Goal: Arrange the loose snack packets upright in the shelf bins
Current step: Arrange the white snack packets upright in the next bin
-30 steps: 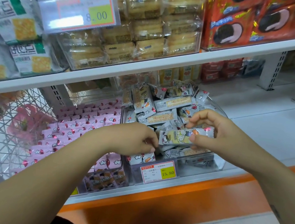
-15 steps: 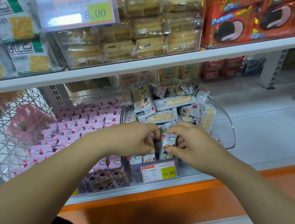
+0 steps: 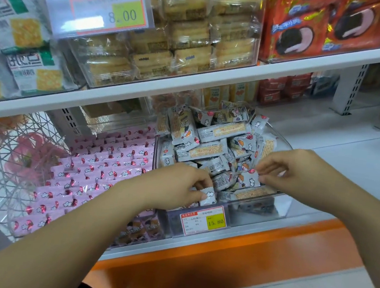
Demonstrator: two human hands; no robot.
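Shelf (image 3: 348,162): bare room right of clear bin (image 3: 281,208). Bin at shelf front edge, piled with jumbled snack packets (image 3: 211,132). Left hand (image 3: 177,185) grips white packet (image 3: 209,195) at bin front edge. Right hand (image 3: 292,172) pinches cartoon packet (image 3: 247,179) near right edge.

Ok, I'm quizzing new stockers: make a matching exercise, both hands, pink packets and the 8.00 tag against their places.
1 left hand
2 right hand
3 pink packets
4 8.00 tag

a above the upper shelf
b neat rows, left of the clear bin
c pinching a cartoon-print packet at that bin's right
d holding a cloud-print packet at that bin's front

Pairs: 1-d, 2-c, 3-b, 4-a.
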